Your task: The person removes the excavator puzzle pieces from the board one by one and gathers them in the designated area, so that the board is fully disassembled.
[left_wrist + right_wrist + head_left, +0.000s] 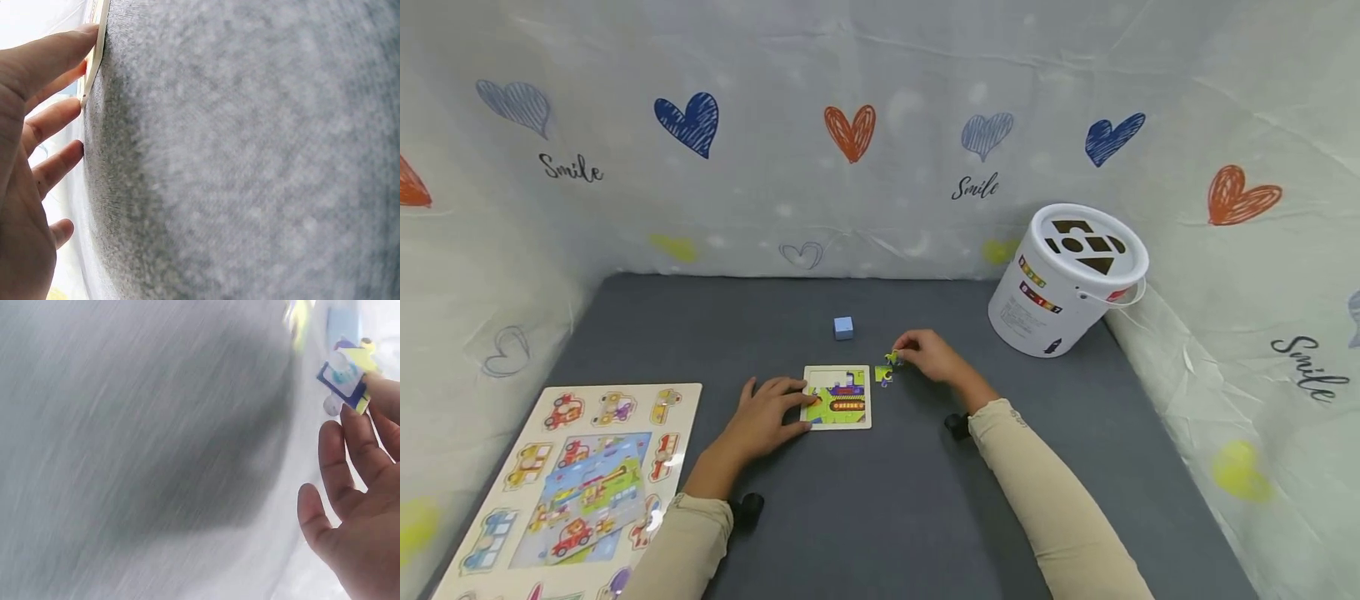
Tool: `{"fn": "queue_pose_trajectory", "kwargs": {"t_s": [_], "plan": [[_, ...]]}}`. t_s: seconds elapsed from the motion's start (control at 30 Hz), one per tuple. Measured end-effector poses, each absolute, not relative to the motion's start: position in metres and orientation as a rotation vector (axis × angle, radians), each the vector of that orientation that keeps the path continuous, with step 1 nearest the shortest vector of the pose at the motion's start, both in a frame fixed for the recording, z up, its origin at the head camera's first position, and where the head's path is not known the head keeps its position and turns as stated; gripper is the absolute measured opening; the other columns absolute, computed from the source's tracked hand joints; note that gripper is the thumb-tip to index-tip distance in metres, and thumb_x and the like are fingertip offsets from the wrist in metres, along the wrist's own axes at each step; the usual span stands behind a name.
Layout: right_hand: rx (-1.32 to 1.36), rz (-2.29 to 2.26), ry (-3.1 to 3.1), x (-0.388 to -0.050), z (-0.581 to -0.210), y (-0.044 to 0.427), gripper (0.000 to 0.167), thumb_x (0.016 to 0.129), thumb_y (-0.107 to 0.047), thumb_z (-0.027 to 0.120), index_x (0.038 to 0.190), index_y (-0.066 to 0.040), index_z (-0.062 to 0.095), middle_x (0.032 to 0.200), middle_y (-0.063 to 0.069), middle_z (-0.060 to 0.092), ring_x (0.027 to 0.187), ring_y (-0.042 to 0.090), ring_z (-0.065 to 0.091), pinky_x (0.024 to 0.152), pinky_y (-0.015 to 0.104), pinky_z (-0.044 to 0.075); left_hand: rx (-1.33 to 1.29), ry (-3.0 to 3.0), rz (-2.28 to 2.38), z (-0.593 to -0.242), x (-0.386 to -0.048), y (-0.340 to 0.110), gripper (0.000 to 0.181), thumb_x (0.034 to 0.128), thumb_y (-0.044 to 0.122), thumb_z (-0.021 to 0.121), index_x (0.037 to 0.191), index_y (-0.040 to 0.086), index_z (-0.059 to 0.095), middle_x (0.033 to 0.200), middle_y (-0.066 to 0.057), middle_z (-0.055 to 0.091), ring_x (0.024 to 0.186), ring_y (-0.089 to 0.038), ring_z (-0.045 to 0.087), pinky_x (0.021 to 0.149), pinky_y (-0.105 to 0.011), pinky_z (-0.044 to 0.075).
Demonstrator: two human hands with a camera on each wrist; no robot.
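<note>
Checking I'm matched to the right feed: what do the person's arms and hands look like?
The left sleeve and right sleeve are beige, reaching the wrists. A small black device sits by the left wrist, another by the right. The left hand and right hand wear no gloves.

On both arms I am wearing long, pale beige sleeves. My left sleeve (679, 548) is covering the forearm and is ending in a left cuff (706, 508) near the wrist. My right sleeve (1054, 504) is covering the other forearm and is ending in a right cuff (992, 417), which is showing a small dark detail on its right side, too small to identify. Soft creases are crossing the fabric. A black unit is sitting at each wrist: the left unit (748, 511) right of its cuff, the right unit (957, 427) left of its cuff. Beyond the cuffs, my left hand (769, 415) and right hand (931, 355) are showing bare.
</note>
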State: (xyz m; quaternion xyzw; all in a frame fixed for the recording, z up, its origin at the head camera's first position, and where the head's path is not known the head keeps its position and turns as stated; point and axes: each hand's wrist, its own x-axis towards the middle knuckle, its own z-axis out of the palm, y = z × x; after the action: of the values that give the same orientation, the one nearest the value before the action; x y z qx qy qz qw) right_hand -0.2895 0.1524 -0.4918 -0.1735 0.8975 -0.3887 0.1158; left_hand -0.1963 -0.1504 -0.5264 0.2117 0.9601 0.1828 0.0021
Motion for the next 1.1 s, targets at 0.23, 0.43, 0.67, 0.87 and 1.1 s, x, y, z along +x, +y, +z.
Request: {"fn": "queue_pose_trajectory", "kwargs": {"t_s": [0.23, 0.43, 0.67, 0.87, 1.1], "plan": [[-0.488, -1.018, 2.646, -0.288, -0.503, 0.168, 0.018, 0.097, -0.012, 0.058, 0.104, 0.001, 0.068, 0.095, 0.010, 0.068, 0.078, 0.014, 0.058, 0.070, 0.028, 0.047, 0.625, 3.010, 0.553, -0.525, -0.196, -0.154, 0.045, 0.0831, 0.036, 0.076, 0.125, 0.021, 0.068, 0.137, -0.008, 0.056, 0.133, -0.032, 0.043, 0.109, -0.071, 0.012], [-0.401, -0.854, 2.750, -0.284, -0.506, 0.162, 0.016, 0.097, -0.018, 0.060, 0.104, -0.009, 0.071, 0.095, 0.003, 0.070, 0.082, 0.015, 0.061, 0.088, 0.044, 0.045, 0.646, 2.999, 0.564, -0.526, -0.196, -0.152, 0.045, 0.0840, 0.037, 0.075, 0.125, 0.021, 0.067, 0.138, -0.007, 0.055, 0.133, -0.032, 0.042, 0.109, -0.071, 0.012], [-0.398, -0.700, 2.846, -0.281, -0.507, 0.161, 0.015, 0.096, -0.023, 0.062, 0.103, -0.016, 0.073, 0.097, -0.002, 0.071, 0.090, 0.017, 0.063, 0.091, 0.048, 0.041, 0.649, 2.989, 0.578, -0.526, -0.196, -0.149, 0.045, 0.0853, 0.036, 0.074, 0.127, 0.021, 0.066, 0.139, -0.008, 0.053, 0.134, -0.033, 0.041, 0.109, -0.071, 0.011], [-0.389, -0.722, 2.852, -0.279, -0.507, 0.161, 0.015, 0.096, -0.024, 0.062, 0.103, -0.018, 0.074, 0.099, -0.002, 0.071, 0.092, 0.018, 0.062, 0.089, 0.048, 0.040, 0.640, 2.986, 0.578, -0.525, -0.195, -0.149, 0.045, 0.0854, 0.036, 0.074, 0.127, 0.021, 0.066, 0.140, -0.009, 0.053, 0.134, -0.034, 0.040, 0.109, -0.071, 0.011], [-0.370, -0.742, 2.883, -0.279, -0.511, 0.161, 0.013, 0.095, -0.024, 0.064, 0.101, -0.019, 0.074, 0.098, -0.003, 0.071, 0.092, 0.018, 0.062, 0.087, 0.047, 0.038, 0.636, 2.974, 0.584, -0.524, -0.195, -0.149, 0.045, 0.0858, 0.036, 0.073, 0.128, 0.021, 0.065, 0.140, -0.008, 0.053, 0.134, -0.034, 0.040, 0.109, -0.071, 0.011]]}}
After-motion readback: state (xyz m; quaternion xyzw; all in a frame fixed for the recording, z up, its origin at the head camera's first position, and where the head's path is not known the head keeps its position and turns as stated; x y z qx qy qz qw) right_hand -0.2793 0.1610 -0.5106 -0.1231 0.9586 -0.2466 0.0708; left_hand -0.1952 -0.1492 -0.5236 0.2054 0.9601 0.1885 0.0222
